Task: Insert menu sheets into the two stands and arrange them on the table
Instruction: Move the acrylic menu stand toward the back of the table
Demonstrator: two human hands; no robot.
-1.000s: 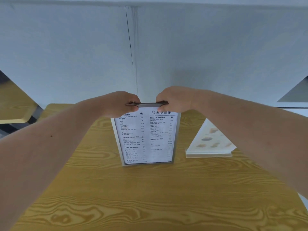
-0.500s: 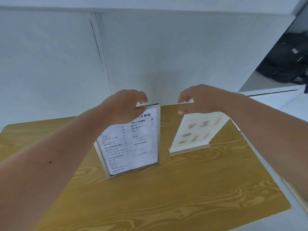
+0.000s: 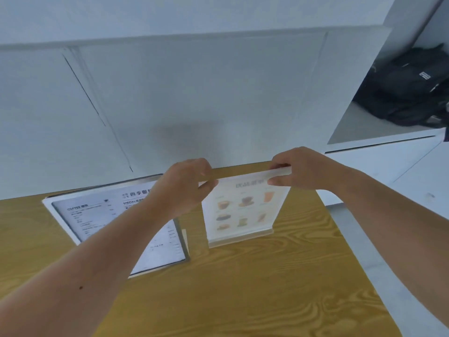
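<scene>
both hands, left hand (image 3: 184,183) and right hand (image 3: 301,171), are pinched on the top corners of the clear acrylic stand with the drinks picture sheet (image 3: 243,210), probably to square it up on the yellow wood-grain desk (image 3: 243,288) beside the grey-framed text menu stand (image 3: 97,215).

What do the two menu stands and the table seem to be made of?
Picture stand: clear plastic, probably acrylic; the sheet shows through. Text stand: silvery frame, perhaps metal, with a glossy front. Table: yellowish wood grain, smooth; possibly laminate.
</scene>
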